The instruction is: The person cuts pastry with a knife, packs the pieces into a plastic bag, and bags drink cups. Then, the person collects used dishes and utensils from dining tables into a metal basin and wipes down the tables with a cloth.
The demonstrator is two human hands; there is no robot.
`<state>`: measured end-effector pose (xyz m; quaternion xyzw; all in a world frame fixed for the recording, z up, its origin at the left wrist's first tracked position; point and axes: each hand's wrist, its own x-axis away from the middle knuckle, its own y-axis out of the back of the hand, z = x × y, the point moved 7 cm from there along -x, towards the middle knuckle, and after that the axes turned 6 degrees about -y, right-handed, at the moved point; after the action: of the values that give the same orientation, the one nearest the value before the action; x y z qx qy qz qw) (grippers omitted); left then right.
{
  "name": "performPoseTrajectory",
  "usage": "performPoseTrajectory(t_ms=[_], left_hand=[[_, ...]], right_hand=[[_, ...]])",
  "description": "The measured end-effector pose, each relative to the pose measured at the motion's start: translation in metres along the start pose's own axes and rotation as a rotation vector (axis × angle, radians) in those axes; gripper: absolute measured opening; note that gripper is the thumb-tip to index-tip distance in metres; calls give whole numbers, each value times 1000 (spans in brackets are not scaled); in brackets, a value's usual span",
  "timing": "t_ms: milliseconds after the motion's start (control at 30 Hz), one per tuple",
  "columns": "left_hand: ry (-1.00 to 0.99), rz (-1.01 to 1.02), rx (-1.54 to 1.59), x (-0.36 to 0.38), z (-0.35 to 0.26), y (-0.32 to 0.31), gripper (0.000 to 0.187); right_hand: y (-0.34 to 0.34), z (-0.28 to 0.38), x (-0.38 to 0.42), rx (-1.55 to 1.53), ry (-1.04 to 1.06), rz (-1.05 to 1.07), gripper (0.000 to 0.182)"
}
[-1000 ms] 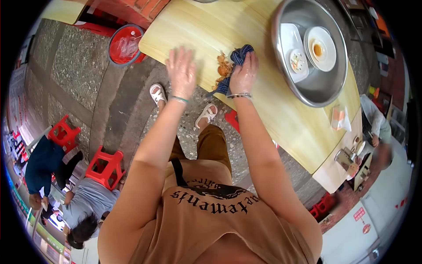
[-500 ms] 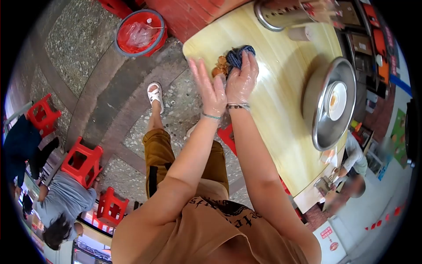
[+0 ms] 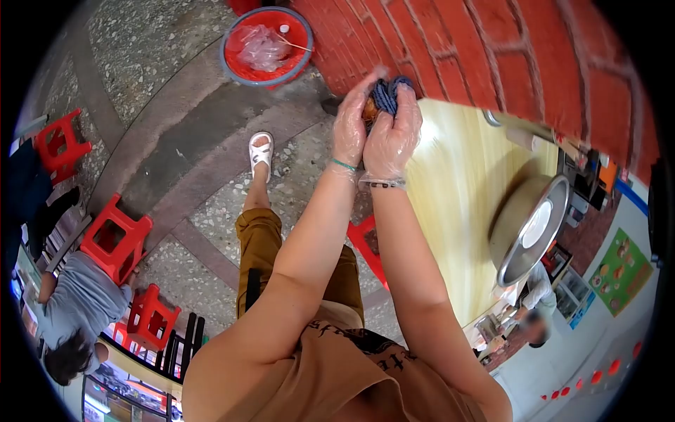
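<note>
Both my hands wear clear plastic gloves and are cupped together beyond the corner of the pale wooden table (image 3: 443,204). My right hand (image 3: 394,141) is closed on a crumpled dark-blue cloth (image 3: 387,96). My left hand (image 3: 349,133) curves in from the other side, its fingertips blurred. Brown scraps (image 3: 370,110), like food waste or shells, are pressed between the left palm and the cloth. Much of them is hidden by the hands.
A red bin (image 3: 301,32) with a grey rim holds crumpled clear plastic. Ahead is a red brick wall (image 3: 492,63). A metal basin (image 3: 503,246) with a white dish stands on the table. Red stools (image 3: 116,235) and a seated person (image 3: 88,295) are at left.
My hands have come off the tabletop and closed together, lifting the cloth and scraps past the table's corner. My view has shifted, so more brick wall shows.
</note>
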<state>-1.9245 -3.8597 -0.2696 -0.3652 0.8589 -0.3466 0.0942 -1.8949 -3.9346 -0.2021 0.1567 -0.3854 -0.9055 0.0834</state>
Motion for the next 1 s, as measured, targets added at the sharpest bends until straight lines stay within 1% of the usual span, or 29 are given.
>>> performPoseTrajectory(t_ms=[33,100,167,200,233,300,333,367,400,433,500,533,567,633,667,700,767,800,867,900,933,967,1000], left_hand=[[-3,-6,-3,-8,-5,6,45],[93,-13,102,-22,-8,16,44],[37,-60,-12,-47,-27,45,42],[50,-124,-73,-61,-36,65,40],[280,-353,211,-67,-22,88,40],[337,-357,294,-93,-36,116,43],[330,-367,294,-111,-38,139,43],[389,-468,313,-130,-29,171,42],[450,-569,331,-141,-23,193,42],[446,-574,334,-150,-25,204,42],[515,-561,223,-171,-28,219,54],[521,-526,48,-182,-32,232,52],[519,-534,54,-187,-29,238,52],[476,-528,-66,-199,-33,242,52],[500,-531,14,-203,-39,231,47],[612,-525,269,-200,-38,211,43],[617,-454,232,-203,-46,200,47],[635,-438,220,-196,-53,194,47],[307,-349,-30,-201,-122,165,53],[379,-243,-217,-206,-112,191,39],[409,-271,-209,-195,-110,209,45],[601,-496,-310,-177,-99,244,58],[527,-327,-503,-175,-103,264,70]], right_hand=[[-8,8,-4,-4,2,6,43],[-24,20,-13,-84,-34,38,41],[-60,30,-22,-174,-114,108,39],[-87,31,-25,-222,-150,158,36],[-107,40,-32,-252,-87,179,34],[-138,50,-53,-184,-60,201,31],[-155,44,-64,-169,-129,198,31],[-173,34,-76,-154,-200,192,31],[-198,15,-83,-141,-366,284,31],[-214,14,-87,-141,-362,290,31],[-238,13,-97,-155,-406,286,30],[-240,29,-102,-125,-330,249,28],[-243,39,-102,-121,-326,257,28],[-239,79,-96,-80,-77,168,24],[-246,95,-87,-134,52,230,23],[-261,110,-76,-104,198,374,24],[-291,87,-78,61,64,466,23],[-291,82,-81,63,43,449,23],[-269,94,-110,-7,-17,227,21],[-266,97,-111,78,15,221,19],[-274,78,-110,93,-167,323,18],[-250,94,-104,-504,-905,469,22],[-239,82,-112,-214,-733,365,22]])
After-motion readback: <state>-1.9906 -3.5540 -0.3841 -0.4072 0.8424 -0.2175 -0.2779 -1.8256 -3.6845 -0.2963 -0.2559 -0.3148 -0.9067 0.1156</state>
